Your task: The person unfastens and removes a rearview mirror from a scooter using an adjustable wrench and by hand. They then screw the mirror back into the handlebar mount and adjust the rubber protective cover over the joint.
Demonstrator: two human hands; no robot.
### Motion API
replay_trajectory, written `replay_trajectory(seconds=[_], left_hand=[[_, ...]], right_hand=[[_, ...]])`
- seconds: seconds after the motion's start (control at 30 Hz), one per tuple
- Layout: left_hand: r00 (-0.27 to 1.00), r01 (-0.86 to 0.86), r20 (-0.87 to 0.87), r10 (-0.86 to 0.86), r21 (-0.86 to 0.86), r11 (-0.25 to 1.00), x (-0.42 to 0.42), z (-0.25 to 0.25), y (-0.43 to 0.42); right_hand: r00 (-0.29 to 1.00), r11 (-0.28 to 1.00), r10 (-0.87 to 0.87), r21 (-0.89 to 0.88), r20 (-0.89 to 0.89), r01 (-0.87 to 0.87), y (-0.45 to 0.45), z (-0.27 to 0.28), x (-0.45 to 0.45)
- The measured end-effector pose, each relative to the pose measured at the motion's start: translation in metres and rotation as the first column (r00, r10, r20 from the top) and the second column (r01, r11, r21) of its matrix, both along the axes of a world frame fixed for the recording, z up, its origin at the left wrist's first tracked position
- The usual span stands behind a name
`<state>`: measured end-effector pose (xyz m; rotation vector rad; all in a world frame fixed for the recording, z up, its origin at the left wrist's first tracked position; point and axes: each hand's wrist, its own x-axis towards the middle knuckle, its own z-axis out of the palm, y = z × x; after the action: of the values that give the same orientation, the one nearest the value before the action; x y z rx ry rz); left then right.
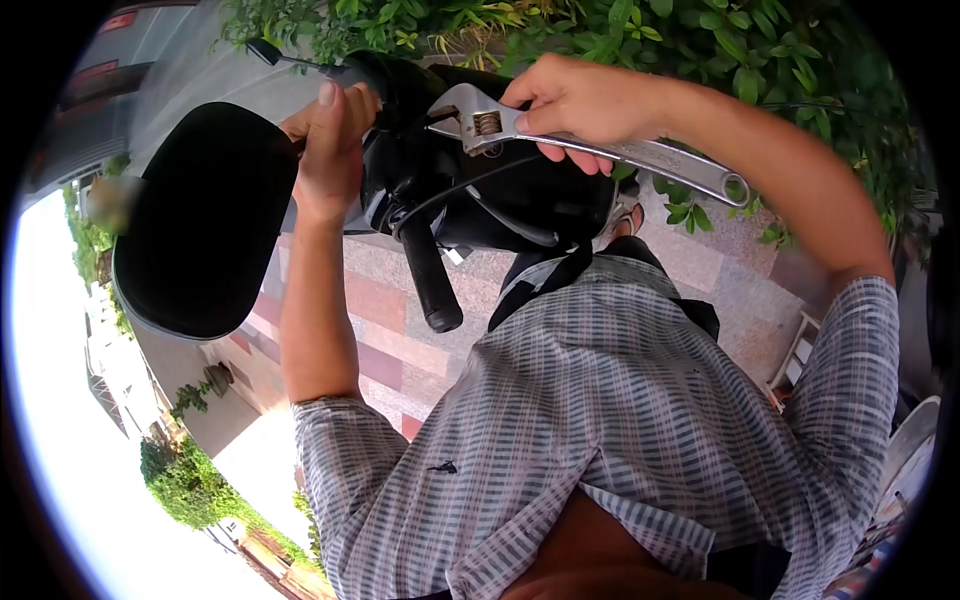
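My left hand (335, 145) is closed around the stem of a black rear-view mirror (200, 220), with the thumb up, close to the mirror's edge. The mirror's dark side faces me. In my right hand (580, 105) is a silver adjustable wrench (486, 122), gripped near its head, and its long handle runs toward the right under my forearm. The wrench's jaw lies over the black motorbike (510, 200), just right of my left hand. Whether the jaw touches a nut cannot be made out. Below it, a black handlebar grip (430, 275) points toward me.
A second mirror (263, 51) stands at the top left of the motorbike. Leafy bushes (740, 50) border it at the top right. Reddish and grey paving (385, 330) lies underneath. A sandalled foot (627, 222) shows beside the bike, and a pale frame (795, 350) is at the right.
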<state>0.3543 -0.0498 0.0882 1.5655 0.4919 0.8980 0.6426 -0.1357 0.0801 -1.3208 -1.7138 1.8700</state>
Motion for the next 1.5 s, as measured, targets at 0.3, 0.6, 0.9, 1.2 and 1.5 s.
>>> replay_trajectory(seconds=[0.3,0.6,0.9,1.2,1.5], left_hand=[[0.973,0.072,0.219,-0.075,0.022,0.997,0.005,-0.001,-0.002],[0.955,0.1,0.277,-0.107,0.04,0.994,0.006,-0.001,-0.007],[0.984,0.013,0.175,-0.028,0.089,0.996,0.014,0.005,-0.012],[0.992,-0.074,0.104,0.066,0.066,0.995,0.021,0.004,-0.021],[0.966,-0.237,-0.087,0.244,0.082,0.968,0.027,0.008,-0.027]], right_hand=[[0.988,0.987,0.152,-0.055,-0.02,-0.153,0.035,-0.006,-0.001],[0.986,0.979,0.143,-0.131,-0.091,-0.154,0.039,-0.005,0.001],[0.998,0.966,-0.021,-0.26,-0.059,0.005,0.015,0.019,-0.018],[0.963,0.898,-0.261,-0.383,-0.067,0.217,-0.014,0.054,-0.056],[0.939,0.928,-0.291,-0.292,-0.184,0.23,-0.031,0.045,-0.007]])
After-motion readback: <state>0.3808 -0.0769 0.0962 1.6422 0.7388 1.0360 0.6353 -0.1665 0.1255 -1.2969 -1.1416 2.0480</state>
